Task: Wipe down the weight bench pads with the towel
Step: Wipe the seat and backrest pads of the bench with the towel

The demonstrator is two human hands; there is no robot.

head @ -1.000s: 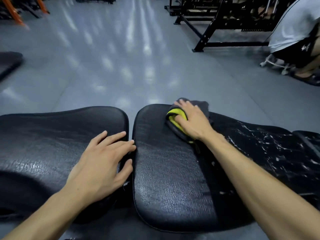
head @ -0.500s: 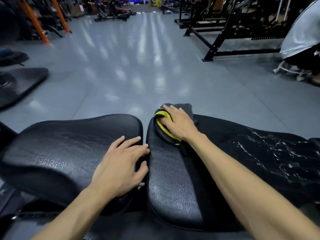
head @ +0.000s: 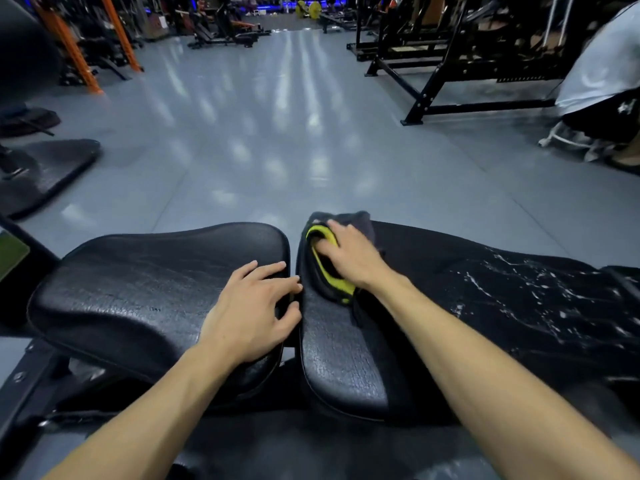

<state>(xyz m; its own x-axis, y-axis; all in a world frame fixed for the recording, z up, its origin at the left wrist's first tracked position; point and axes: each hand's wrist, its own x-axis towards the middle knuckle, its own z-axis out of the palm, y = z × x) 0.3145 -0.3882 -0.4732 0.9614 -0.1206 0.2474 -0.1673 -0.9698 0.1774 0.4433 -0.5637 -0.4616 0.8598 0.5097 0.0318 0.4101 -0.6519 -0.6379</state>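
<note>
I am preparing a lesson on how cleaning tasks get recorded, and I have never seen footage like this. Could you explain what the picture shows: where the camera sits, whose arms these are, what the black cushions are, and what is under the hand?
There is no machine here. The camera sits on a person's head and looks forward and down, so both bare forearms reach in from the bottom edge.

The black cushions are two weight bench pads in a gym, side by side with a narrow gap between them. The left hand lies flat on the left pad, fingers spread near the gap; it holds nothing. The right hand presses a dark towel with yellow trim onto the far end of the right pad. Further right, that pad's surface shows pale marks.

Behind lie a grey floor and black equipment frames.
</note>
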